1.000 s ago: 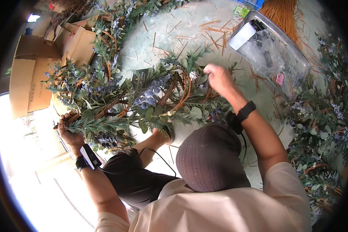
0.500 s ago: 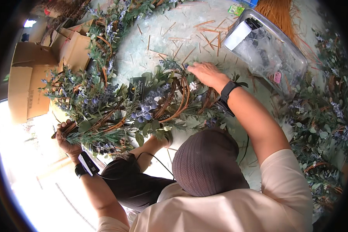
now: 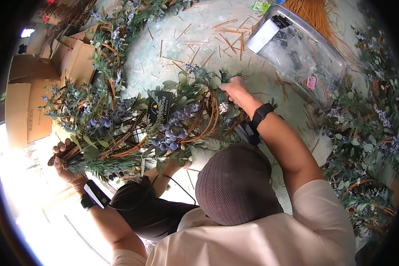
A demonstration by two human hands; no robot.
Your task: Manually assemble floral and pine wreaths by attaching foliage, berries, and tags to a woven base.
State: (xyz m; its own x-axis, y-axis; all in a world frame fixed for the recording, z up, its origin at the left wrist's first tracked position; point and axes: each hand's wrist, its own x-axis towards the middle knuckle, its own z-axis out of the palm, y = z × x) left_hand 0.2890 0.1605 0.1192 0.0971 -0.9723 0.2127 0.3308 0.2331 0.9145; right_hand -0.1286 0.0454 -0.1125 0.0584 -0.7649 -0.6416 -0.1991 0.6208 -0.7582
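Observation:
A twig wreath with green leaves, blue berries and lavender-coloured flowers is held tilted in front of me. My left hand wraps its fingers around the wreath's bundled twigs at the left end. At the opposite side, my right hand is closed with fingertips pinched at a leafy sprig; the exact stem between them is hidden. A dark tag hangs among the leaves near the middle. One white pinecone-like piece sits just below my right hand.
A clear plastic bin with bags and small parts stands at the upper right, beside a bundle of orange-brown sticks. Cut sticks litter the floor. More leafy garlands lie at right and upper left. Cardboard boxes stand at left.
My right hand has gone from extended fingers to a closed pinch, drawing slightly down and inward. The wreath has lifted and tilted a little, with its tag turned more into view.

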